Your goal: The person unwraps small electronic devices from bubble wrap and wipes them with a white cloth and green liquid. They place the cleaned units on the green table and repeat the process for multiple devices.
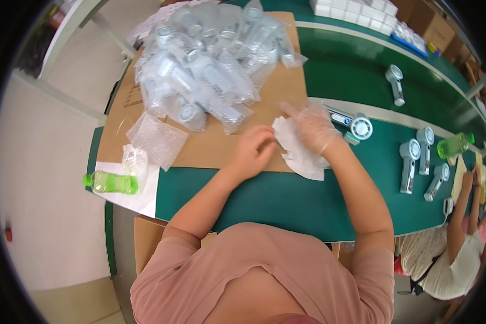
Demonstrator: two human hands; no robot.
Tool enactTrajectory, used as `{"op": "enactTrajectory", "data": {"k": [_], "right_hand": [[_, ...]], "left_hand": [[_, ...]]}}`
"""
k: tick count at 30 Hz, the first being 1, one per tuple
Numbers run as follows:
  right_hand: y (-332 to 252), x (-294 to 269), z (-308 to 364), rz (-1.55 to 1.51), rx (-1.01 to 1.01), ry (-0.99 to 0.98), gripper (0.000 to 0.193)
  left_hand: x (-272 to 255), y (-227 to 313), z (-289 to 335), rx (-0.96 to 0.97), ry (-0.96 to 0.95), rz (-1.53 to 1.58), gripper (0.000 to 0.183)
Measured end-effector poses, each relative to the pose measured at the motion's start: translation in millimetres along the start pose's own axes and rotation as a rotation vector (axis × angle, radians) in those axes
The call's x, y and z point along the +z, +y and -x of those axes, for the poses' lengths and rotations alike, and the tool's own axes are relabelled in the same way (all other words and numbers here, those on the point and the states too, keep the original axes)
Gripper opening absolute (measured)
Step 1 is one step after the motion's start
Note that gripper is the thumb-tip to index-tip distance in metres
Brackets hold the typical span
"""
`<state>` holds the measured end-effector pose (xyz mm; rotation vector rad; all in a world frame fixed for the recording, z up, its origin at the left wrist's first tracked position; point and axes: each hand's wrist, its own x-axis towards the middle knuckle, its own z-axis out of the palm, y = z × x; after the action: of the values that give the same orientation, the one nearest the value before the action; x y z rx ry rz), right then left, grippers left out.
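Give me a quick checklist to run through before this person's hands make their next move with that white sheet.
1. Left hand bare, at the white sheet: ok.
2. Right hand in a clear glove, on the sheet: ok.
3. Sheet lying flat: not ok, it looks crumpled.
4. Pile of bagged items within reach on the cardboard: ok.
5. White handheld device close beside the right hand: ok.
6. Whether either hand truly grips the sheet: cannot tell.
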<state>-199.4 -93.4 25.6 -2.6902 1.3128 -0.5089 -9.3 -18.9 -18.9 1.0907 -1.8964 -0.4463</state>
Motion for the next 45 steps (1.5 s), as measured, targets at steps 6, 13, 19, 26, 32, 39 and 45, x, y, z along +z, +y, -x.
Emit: {"op": "enactTrajectory", "data": {"k": [6, 13, 19, 26, 32, 39, 45], "right_hand": [[-5.1, -50.2, 18.8, -0.394, 0.253, -0.281, 0.039], [-0.7, -32.3, 74.1, -1.794, 0.731, 0.128, 0.048], [8.4, 10.8, 94.5, -2.006, 0.822, 0.232, 0.050], [23.7, 9.8, 102.6, -1.878, 0.649, -0.031, 0.029], [8.7, -6.1, 96.4, -1.304, 0.706, -0.172, 0.018], [9.1, 2.4, 98.5, -1.272, 0.596, -0.264, 0.025], [-12.7, 2.8, 93.5, -0.854, 0.492, -0.180, 0.025]], "left_hand": [[-5.5, -8.7, 14.2, -0.113, 0.062, 0.069, 0.010], [0.3, -28.8, 22.8, -0.398, 0.191, 0.504, 0.006], [1.1, -29.8, 23.6, -0.421, 0.163, 0.530, 0.007], [2.1, -25.3, 20.6, -0.404, 0.138, 0.472, 0.008], [-0.2, -19.3, 20.9, -0.429, 0.111, 0.390, 0.008], [10.9, 18.8, 16.9, -0.087, -0.075, 0.143, 0.024], [28.6, 27.9, 20.6, -0.035, -0.114, 0.102, 0.028]]}}
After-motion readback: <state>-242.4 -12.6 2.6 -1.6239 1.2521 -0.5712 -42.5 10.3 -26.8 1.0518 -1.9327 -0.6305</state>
